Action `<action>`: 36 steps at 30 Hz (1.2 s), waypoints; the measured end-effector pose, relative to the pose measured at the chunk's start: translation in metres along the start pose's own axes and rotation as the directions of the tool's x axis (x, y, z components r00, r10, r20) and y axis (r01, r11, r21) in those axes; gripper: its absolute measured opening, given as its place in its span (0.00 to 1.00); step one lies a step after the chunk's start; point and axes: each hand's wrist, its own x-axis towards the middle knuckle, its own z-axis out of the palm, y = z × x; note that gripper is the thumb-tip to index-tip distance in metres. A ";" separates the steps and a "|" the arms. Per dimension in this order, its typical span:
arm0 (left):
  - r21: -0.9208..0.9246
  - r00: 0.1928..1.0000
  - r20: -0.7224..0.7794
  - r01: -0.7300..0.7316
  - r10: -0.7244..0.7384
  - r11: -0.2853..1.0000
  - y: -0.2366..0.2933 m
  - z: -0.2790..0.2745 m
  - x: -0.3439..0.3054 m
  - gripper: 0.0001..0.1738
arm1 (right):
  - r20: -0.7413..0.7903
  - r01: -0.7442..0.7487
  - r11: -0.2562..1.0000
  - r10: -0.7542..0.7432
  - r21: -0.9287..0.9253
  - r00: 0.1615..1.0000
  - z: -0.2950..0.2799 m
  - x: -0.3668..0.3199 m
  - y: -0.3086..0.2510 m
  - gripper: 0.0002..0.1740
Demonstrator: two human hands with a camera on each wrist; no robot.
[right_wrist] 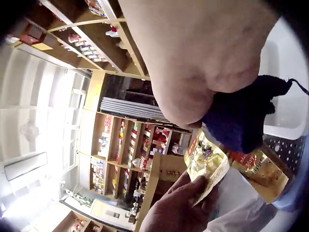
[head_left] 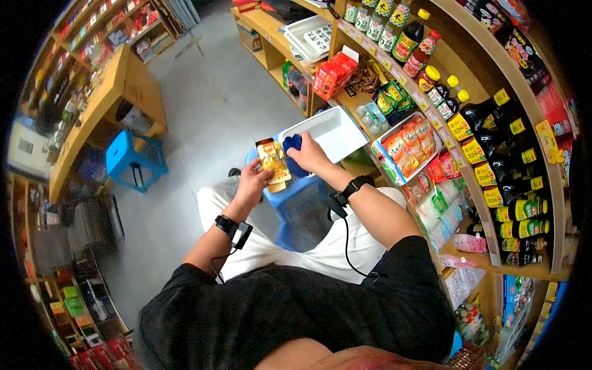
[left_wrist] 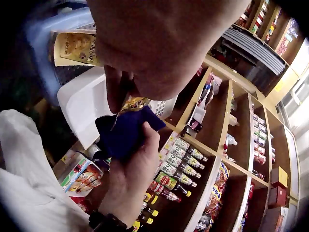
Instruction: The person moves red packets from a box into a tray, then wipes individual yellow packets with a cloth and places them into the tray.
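Note:
My left hand (head_left: 250,184) holds a gold and yellow food packet (head_left: 272,163) upright, thumb on its printed face in the right wrist view. My right hand (head_left: 311,158) grips a bunched dark blue cloth (right_wrist: 239,113), whose edge overlaps the packet's top in that view. Below the hands, a second gold packet (right_wrist: 265,175) lies on a blue stool (head_left: 295,200). A white plastic bin (head_left: 340,131) is just beyond the right hand. Most of the right hand's fingers are hidden behind the cloth in the left wrist view.
To the right, wooden shelves hold sauce bottles (head_left: 487,154) and a tray of orange-red packets (head_left: 410,148). Another white tray (head_left: 308,38) sits on the far shelf. At the left are a second blue stool (head_left: 134,160) and a wooden counter (head_left: 117,86). My knees flank the near stool.

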 end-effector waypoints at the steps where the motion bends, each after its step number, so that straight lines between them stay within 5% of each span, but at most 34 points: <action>1: 0.034 1.000 0.005 -0.020 0.020 0.999 -0.004 -0.006 0.005 0.27 | 0.015 0.019 1.000 -0.019 -0.020 1.000 -0.004 -0.002 -0.005 0.31; 6: 0.133 0.995 -0.074 -0.062 0.072 0.989 0.007 0.006 -0.004 0.27 | -0.115 0.411 0.905 -0.422 -0.107 0.899 -0.011 -0.007 -0.014 0.22; 8: 0.179 0.994 -0.076 -0.060 0.075 0.982 0.000 0.001 0.000 0.27 | -0.115 0.454 0.886 -0.463 -0.096 0.879 -0.010 -0.013 -0.021 0.20; 10: 0.163 0.990 0.048 -0.136 0.130 0.977 -0.001 0.004 0.001 0.26 | -0.109 0.556 0.826 -0.564 -0.096 0.819 -0.009 -0.017 -0.024 0.19; 16: 0.290 0.981 0.104 -0.188 0.164 0.939 0.000 0.013 -0.003 0.23 | -0.038 0.644 0.743 -0.659 -0.181 0.751 -0.002 -0.015 -0.015 0.19; 30: 0.192 0.984 0.178 -0.040 0.006 0.980 -0.010 0.006 -0.004 0.18 | 0.055 0.684 0.704 -0.688 -0.190 0.724 0.005 -0.016 -0.008 0.16; 36: 0.047 0.993 0.106 0.054 -0.059 0.997 -0.022 -0.006 0.004 0.15 | 0.200 0.788 0.586 -0.763 -0.188 0.615 -0.001 -0.022 -0.017 0.15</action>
